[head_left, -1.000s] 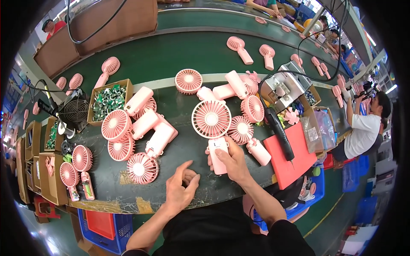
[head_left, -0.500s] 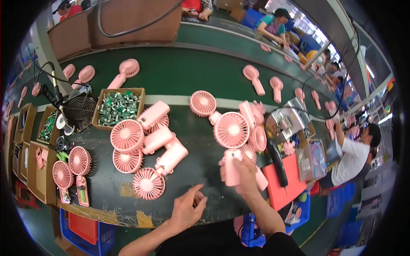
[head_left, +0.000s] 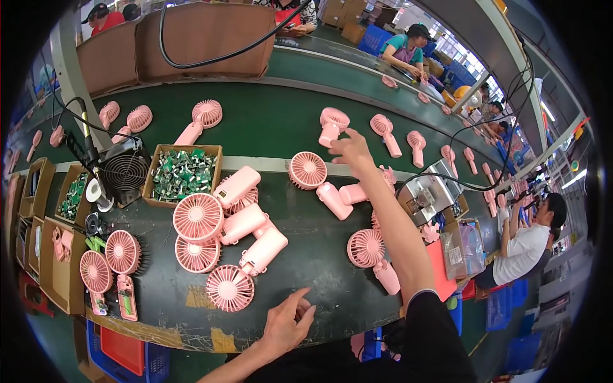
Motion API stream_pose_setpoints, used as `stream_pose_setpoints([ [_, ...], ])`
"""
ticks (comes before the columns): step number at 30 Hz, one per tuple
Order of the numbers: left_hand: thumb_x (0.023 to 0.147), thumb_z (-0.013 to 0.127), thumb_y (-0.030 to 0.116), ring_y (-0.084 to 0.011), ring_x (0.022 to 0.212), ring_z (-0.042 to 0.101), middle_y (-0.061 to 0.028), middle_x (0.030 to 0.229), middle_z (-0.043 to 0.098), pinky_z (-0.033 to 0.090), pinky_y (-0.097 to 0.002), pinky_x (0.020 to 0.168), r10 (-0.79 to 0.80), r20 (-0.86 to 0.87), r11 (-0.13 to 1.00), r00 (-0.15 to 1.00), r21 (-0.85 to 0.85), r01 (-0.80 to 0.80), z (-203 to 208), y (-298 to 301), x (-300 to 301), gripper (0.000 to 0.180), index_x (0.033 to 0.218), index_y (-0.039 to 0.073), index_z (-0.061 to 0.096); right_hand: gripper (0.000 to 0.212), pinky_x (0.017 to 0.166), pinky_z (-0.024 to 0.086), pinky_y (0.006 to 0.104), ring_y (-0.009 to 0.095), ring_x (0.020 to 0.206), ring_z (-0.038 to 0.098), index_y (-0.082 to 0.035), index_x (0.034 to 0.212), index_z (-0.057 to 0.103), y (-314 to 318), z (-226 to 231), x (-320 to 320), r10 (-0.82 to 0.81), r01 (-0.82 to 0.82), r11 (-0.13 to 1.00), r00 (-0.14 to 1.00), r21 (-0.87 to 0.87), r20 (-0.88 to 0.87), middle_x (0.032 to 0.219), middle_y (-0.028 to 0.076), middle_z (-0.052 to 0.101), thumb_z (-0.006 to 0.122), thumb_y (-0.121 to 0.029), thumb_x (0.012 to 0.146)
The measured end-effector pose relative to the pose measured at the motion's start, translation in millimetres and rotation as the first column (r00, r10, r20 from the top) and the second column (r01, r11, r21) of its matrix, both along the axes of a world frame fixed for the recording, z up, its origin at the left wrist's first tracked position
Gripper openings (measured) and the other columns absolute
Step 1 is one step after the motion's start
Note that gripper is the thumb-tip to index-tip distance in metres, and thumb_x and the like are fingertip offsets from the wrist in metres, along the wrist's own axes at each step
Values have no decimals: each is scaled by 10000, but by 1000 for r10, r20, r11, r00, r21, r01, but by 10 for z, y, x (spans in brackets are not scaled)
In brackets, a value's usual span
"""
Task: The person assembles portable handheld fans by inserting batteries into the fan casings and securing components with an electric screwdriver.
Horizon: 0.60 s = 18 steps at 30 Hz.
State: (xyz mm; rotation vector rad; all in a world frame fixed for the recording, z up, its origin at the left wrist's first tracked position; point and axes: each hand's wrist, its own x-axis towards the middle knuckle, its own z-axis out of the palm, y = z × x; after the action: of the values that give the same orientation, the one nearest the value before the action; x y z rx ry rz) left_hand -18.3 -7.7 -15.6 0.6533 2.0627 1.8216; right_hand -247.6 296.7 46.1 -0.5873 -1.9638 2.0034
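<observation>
Head view has the green conveyor belt [head_left: 268, 108] as the biggest thing around, running across beyond your dark workbench [head_left: 319, 255], which is kinda scuffed along its near edge. Next down in size is the heap of pink fans [head_left: 199, 218] on the bench, left of centre, all leaning on each other. Just behind that heap sits an open cardboard box [head_left: 163, 202] full of green circuit boards [head_left: 185, 173]. Your right hand [head_left: 351, 153] is stretched out over the belt's near edge, fingers spread; can't tell if they're touching anything. Your left hand [head_left: 287, 324] hangs by the bench's near edge, half curled, index finger out, holding nothing. The pink handheld fan [head_left: 332, 122] nearest your right fingertips is on the belt, handle toward you. Smallest is the white spool [head_left: 95, 190] over on the left.
</observation>
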Motion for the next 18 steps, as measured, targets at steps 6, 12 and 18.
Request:
stream_pose_setpoints([
  [6,848,674,31,-156,590,613,-96,765,638,512,-286,577,-1,-12,1000,1000,-8,1,1,-16,27,379,1199,-36,548,592,891,484,445,379,974,649,21,1037,610,-533,264,588,-34,-540,-13,841,841,540,997,230,681,745,-451,706],
  [12,847,677,32,-139,599,614,-87,766,649,510,-266,578,-24,-55,1000,998,-17,24,-21,50,45,363,1185,-25,560,700,918,462,493,437,1056,591,60,1307,377,-658,-276,670,121,-428,177,903,886,412,1141,296,597,691,-246,762],
  [18,939,578,78,-128,909,598,-93,1025,646,497,-264,793,113,263,953,958,245,-180,86,77,-121,365,1271,-54,500,341,750,540,293,166,889,671,47,1169,537,-959,44,1233,446,-408,892,864,193,-233,999,112,667,578,-192,928],
])
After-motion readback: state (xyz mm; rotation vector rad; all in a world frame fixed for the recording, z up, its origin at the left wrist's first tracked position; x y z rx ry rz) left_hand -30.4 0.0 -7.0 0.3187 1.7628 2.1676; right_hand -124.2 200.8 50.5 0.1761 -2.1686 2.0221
